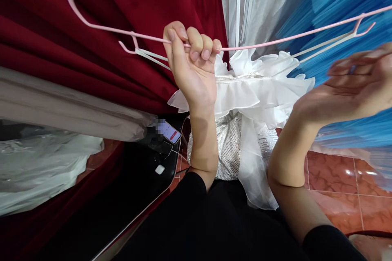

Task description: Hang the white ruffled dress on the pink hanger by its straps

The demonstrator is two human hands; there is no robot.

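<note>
My left hand [192, 55] is wrapped round the lower bar of a pink clothes hanger [263, 45]. White straps [321, 47] loop over the hanger's small side hooks. From them hangs a white dress [235, 94] with a ruffled organza top and a silvery sequinned body [228, 147]. A sheer white sash [252, 167] trails down its front. Lower right of the hanger, my right hand [358, 81] is raised with loosely bent fingers and a gap between them. It appears apart from the bar, and nothing shows in it.
Dark red fabric [137, 0] hangs at left and blue tulle [346, 8] at right. A phone [169, 131] and a small white case [159, 169] lie on a black surface [134, 187]. Plastic-covered pale cloth [45, 167] is far left; red tiles [333, 171] cover the floor.
</note>
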